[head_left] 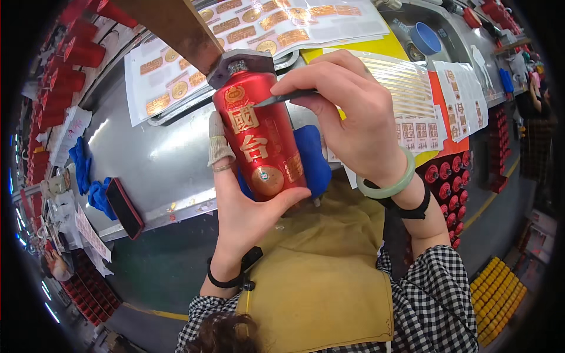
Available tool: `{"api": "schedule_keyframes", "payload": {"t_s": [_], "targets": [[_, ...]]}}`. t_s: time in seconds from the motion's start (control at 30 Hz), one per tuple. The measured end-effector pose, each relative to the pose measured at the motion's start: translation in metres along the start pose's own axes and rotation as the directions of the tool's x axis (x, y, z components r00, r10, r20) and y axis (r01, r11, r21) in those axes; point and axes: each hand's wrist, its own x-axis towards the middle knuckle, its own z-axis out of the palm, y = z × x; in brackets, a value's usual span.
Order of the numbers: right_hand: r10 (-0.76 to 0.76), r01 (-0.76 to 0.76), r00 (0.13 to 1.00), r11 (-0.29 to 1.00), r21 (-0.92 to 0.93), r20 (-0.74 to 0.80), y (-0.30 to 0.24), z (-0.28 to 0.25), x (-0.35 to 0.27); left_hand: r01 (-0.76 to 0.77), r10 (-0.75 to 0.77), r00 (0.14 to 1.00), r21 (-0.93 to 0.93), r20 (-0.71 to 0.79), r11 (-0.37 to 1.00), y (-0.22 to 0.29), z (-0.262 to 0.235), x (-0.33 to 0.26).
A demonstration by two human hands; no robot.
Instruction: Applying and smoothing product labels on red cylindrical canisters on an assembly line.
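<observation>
A: Where is the red bottle [260,138] sitting in the frame?

B: Just left of centre, upright with a slight lean, its neck pushed up under a grey metal cap [247,63] at the end of a brown arm [176,26] that comes in from the top left. Gold characters and a round gold seal run down its front

A: And the left hand [241,200]?

B: It comes up from the lower middle and is wrapped around the bottle's lower half, thumb pressed at the base on the right, fingers behind. One finger wears a pale cloth cot

A: The right hand [347,117]?

B: Right of centre, fingers pinched tight on a thin dark tool [288,97] whose tip touches the bottle's shoulder, beside the small gold emblem near the top. A pale green bangle [391,182] and a black band circle that wrist

A: What lies around them?

B: A shiny metal bench [153,159] fills the middle left. Sheets of gold stickers [282,23] lie along the top of the frame, with more sheets [418,112] at the right on yellow and red backing. A blue cloth [315,159] sits just behind the bottle, and another blue cloth [97,197] beside a dark phone [125,207] at the bench's left edge. Red bottles [65,65] are stacked at the upper left, red caps [450,182] in a crate at the right
</observation>
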Motion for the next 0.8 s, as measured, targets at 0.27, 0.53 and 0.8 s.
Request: {"api": "schedule_keyframes", "payload": {"t_s": [0.27,0.53,0.8], "targets": [[-0.121,0.118,0.974,0.993,0.03,0.193,-0.016,-0.014,-0.051,-0.03,0.003,0.995,0.268,0.101,0.963,-0.03,-0.018,-0.018],[-0.159,0.16,0.985,0.987,-0.01,0.067,0.0,-0.002,-0.033,-0.133,0.132,0.991,0.15,0.015,0.98,-0.032,0.001,-0.014],[-0.142,0.15,0.978,0.988,-0.038,0.152,-0.007,-0.017,-0.015,-0.031,0.03,0.999,-0.025,-0.027,0.999,-0.027,0.0,-0.015]]}}
